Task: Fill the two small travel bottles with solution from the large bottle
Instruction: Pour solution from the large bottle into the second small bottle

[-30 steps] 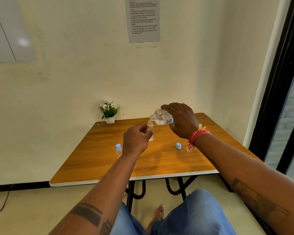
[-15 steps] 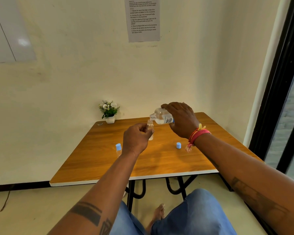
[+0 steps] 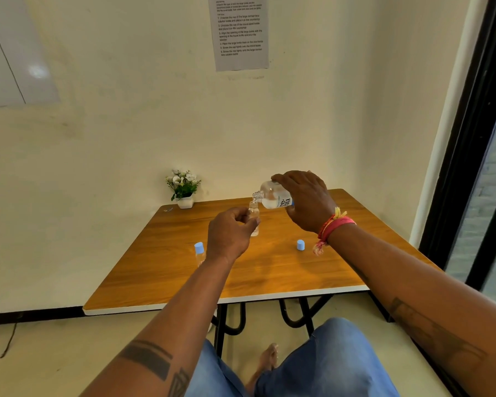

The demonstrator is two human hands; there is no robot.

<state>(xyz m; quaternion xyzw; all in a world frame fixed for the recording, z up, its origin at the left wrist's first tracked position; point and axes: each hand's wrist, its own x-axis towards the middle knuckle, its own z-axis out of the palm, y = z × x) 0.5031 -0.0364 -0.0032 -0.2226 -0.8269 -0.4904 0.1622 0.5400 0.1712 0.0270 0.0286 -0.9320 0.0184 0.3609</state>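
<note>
Nearest on the wooden table (image 3: 166, 285), on the left, one capped travel bottle (image 3: 200, 254) is seen standing upright with its light blue cap on, just left of the left forearm and not touched by anything. Over on the right, at about the same depth, one loose blue cap (image 3: 300, 245) is set on the tabletop by itself, well apart from that bottle.

A bit farther in, the left hand (image 3: 229, 233) is curled around the open travel bottle (image 3: 253, 217), which is held upright near the middle of the table – whether its base is resting on the wood can't be told. Just above and to the right, the large bottle (image 3: 274, 197) is gripped from above by the right hand (image 3: 307, 202), tipped so its long axis runs nearly level, right to left, with its open mouth touching or just over the small bottle's neck. That mouth-over-neck line-up is what the pour probably hinges on, and the left hand is the nearer one to the receiving bottle. No stream can be made out, and the fill level is too small to judge.

Count – two small bottles, one large bottle, one loose cap in view.

Farthest back, one small potted plant (image 3: 184, 188) is parked at the wall, with a printed sheet (image 3: 239, 32) taped above.
</note>
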